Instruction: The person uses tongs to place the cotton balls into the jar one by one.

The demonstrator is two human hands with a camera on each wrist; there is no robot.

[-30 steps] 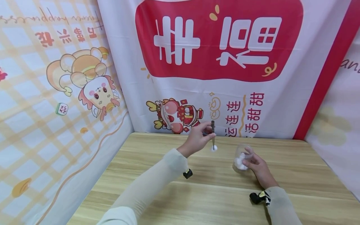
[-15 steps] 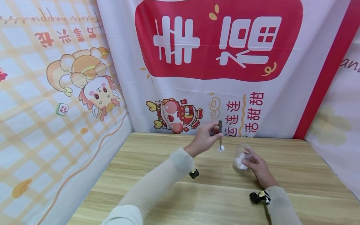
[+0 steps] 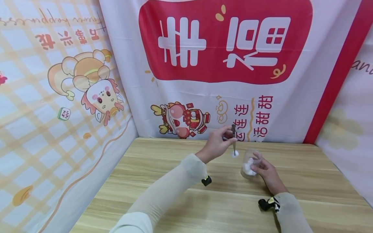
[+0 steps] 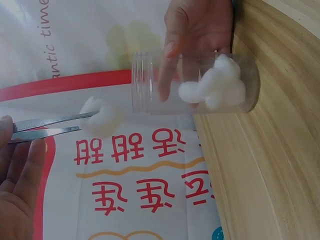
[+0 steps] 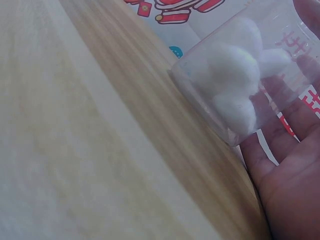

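My left hand [image 3: 217, 143] pinches metal tweezers [image 4: 50, 126], whose tips hold a white cotton ball [image 4: 101, 117]. In the head view that ball hangs above the table, just left of a clear plastic jar [image 3: 248, 158]. The jar stands upright with its mouth uncovered, and several cotton balls [image 5: 232, 70] lie in its lower part. Around the jar's right side curl the fingers of my right hand [image 3: 269, 176], with the thumb on the near side. Seen from the left wrist, the held ball is apart from the jar, out beyond its threaded rim.
A wood-grain table [image 3: 215, 207] carries the jar. Behind it hangs a white cloth with a red panel [image 3: 215, 42], close to the table's back edge. A checked cloth wall [image 3: 58, 139] borders the left side. Small black cameras sit on both wrists.
My left hand has moved to the right, bringing the tweezers and cotton ball closer to the jar. The right hand and the jar have stayed in place.
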